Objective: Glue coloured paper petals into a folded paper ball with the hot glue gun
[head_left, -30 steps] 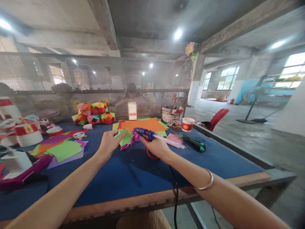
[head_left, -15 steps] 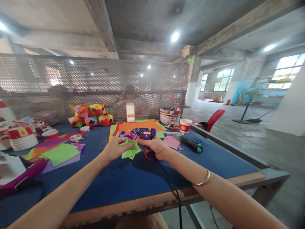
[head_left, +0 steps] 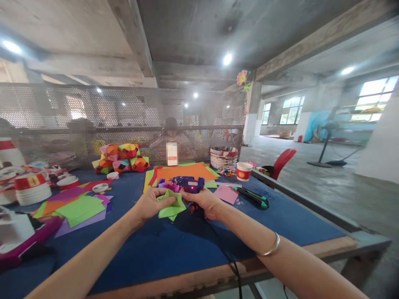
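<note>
Between the fingers of my left hand (head_left: 153, 203) is a folded green paper piece (head_left: 172, 207). Just behind it a folded purple paper piece (head_left: 170, 186) shows; whether the two are joined I cannot tell. My right hand (head_left: 204, 200) is wrapped round a dark blue glue gun (head_left: 189, 182) with a small red light on its body. Its nozzle points left, over the purple paper. My right thumb and fingertips are close to the green paper's right edge. A black cord hangs from the glue gun over the table's front edge.
Coloured paper sheets (head_left: 183, 172) lie behind my hands. To the right are a utility knife (head_left: 252, 197), pink paper (head_left: 226, 194), a paper cup (head_left: 244, 171) and a woven basket (head_left: 223, 158). Folded paper balls (head_left: 121, 158), loose paper (head_left: 81, 207) and stacked cups (head_left: 33, 189) stand left. Behind the mesh partition sits a person.
The camera view has tilted up slightly, so the table sits a little lower in the picture. Both hands keep their hold, and the glue gun stays near the folded paper.
</note>
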The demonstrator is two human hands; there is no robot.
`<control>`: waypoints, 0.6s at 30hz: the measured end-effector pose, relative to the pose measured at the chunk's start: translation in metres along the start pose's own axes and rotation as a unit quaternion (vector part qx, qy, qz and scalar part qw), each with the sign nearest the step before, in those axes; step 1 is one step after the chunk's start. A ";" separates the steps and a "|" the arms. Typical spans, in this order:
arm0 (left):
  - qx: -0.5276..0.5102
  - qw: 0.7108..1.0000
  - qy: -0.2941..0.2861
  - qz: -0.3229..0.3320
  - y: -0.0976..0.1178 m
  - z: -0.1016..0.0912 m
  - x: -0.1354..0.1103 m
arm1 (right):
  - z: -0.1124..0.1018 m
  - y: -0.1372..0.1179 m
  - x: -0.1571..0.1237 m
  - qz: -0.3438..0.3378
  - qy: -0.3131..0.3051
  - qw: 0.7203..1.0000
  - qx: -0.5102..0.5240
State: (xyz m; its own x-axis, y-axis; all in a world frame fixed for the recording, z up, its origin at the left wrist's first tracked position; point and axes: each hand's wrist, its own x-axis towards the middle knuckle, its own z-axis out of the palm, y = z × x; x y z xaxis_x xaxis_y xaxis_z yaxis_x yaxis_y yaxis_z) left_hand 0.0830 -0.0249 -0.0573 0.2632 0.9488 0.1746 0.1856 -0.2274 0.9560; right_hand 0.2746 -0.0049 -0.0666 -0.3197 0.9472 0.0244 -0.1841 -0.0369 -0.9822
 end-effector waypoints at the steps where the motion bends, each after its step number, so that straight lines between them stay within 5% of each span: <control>1: 0.000 1.000 -0.001 0.001 -0.001 0.000 0.000 | 0.000 -0.001 -0.001 0.008 -0.002 1.000 0.005; 18: 0.011 0.999 -0.008 -0.037 -0.007 -0.002 0.003 | -0.005 0.010 0.004 -0.192 -0.012 0.963 -0.188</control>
State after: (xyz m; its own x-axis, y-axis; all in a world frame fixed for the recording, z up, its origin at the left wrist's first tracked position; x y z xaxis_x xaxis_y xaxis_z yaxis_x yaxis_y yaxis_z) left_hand 0.0802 -0.0205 -0.0625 0.2639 0.9594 0.0996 0.2251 -0.1616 0.9608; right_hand 0.2756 0.0003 -0.0774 -0.3173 0.8599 0.3999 0.0550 0.4377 -0.8974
